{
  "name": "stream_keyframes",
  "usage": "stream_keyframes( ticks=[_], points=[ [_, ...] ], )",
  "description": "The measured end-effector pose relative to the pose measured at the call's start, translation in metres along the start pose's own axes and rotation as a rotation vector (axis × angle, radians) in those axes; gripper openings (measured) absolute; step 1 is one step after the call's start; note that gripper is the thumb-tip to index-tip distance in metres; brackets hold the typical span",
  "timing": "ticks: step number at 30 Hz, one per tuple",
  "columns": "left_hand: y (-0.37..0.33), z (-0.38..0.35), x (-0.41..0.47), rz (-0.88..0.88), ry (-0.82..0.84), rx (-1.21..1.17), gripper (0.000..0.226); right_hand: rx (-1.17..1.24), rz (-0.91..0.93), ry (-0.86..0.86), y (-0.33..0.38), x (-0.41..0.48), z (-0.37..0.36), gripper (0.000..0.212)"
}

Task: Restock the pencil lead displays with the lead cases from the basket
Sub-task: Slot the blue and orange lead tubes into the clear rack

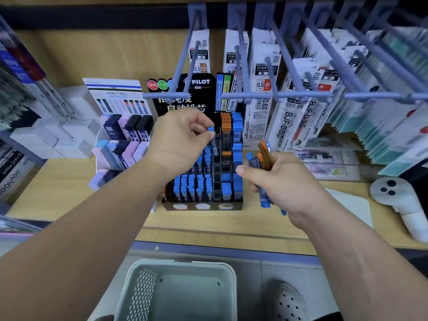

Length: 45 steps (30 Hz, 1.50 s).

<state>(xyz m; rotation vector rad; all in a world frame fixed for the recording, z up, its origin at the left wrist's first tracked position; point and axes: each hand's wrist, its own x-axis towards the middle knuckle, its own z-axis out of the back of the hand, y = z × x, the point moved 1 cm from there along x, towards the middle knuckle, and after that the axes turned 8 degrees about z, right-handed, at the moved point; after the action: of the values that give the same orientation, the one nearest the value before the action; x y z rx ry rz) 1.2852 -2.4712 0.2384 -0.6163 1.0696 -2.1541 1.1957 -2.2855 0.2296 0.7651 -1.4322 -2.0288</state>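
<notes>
As the left hand (183, 137) pinches it, the lead case (214, 144) looks blue-capped.

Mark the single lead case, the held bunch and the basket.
Single lead case (215, 145): head view, body below its blue cap.
Bunch of cases (265, 155): head view, orange cases at top.
Basket (185, 262): head view, far rim.

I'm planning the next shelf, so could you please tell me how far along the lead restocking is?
Done: the basket looks empty, and the front blue rows of the Pilot display look full. In hand: the left hand pinches one blue-capped case above the display; the right hand holds a bunch of blue and orange cases. Left: slotting those in; one middle column shows empty slots.
</notes>
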Motion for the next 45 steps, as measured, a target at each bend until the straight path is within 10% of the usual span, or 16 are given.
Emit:
stream_keyframes(
  ticks=[27,45],
  points=[
    [-0.008,-0.016,0.014,-0.049,0.059,0.498,0.024,0.163,-0.056,0.074,0.002,0.001,0.0,0.02],
    [-0.01,-0.003,-0.045,0.5,0.334,-0.612,0.011,0.153,0.126,0.104,0.004,-0.002,-0.023,0.02]
  ],
)
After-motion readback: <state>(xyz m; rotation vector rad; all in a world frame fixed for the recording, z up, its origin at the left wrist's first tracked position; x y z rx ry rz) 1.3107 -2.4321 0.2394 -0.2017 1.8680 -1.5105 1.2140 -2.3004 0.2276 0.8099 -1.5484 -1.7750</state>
